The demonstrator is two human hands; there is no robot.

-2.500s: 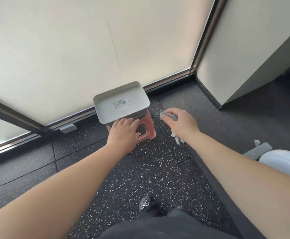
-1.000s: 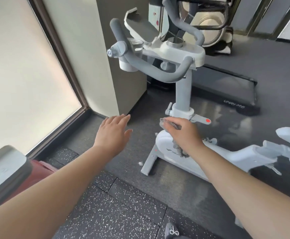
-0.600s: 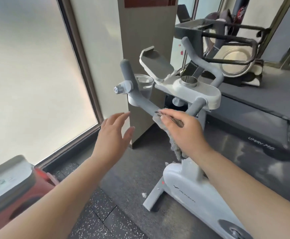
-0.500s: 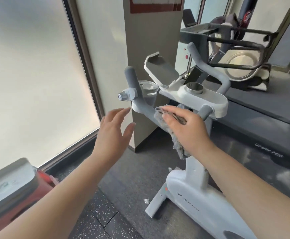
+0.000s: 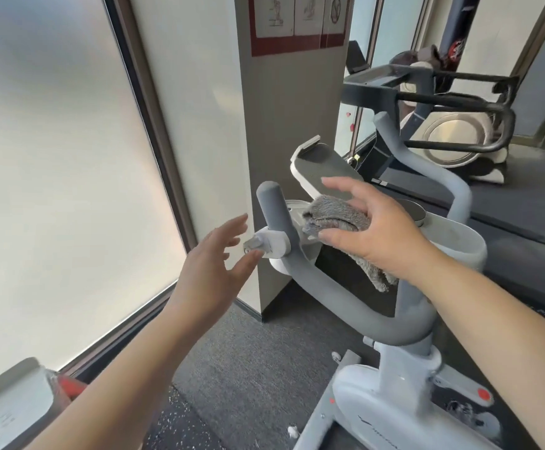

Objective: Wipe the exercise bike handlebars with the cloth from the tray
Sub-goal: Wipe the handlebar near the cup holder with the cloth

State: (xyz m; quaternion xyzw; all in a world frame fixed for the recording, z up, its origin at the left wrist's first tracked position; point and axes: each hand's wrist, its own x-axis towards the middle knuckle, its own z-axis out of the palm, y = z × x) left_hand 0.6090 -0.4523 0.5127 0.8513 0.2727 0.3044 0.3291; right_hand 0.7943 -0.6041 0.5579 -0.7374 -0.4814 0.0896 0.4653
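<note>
The white exercise bike (image 5: 391, 397) stands at centre right, its grey padded handlebars (image 5: 323, 287) curving up to an upright left grip (image 5: 272, 206). My right hand (image 5: 375, 232) grips a grey fluffy cloth (image 5: 332, 216), held just right of that grip, above the curved bar; part of the cloth hangs below my palm. My left hand (image 5: 216, 264) is open with fingers spread, its fingertips at the white knob (image 5: 266, 246) on the left side of the bar. The grey tray (image 5: 5, 414) sits at the bottom left corner.
A frosted window (image 5: 53, 173) fills the left. A beige pillar (image 5: 287, 125) with a red-framed notice stands behind the bike. A treadmill (image 5: 508, 228) and another machine (image 5: 452, 125) are at the right. A red object (image 5: 70, 384) shows under the tray.
My view swung from the tray on the floor to the bike. My right hand lifted the cloth from beside the bike's post to the left handlebar grip; my left hand reached toward the knob.
</note>
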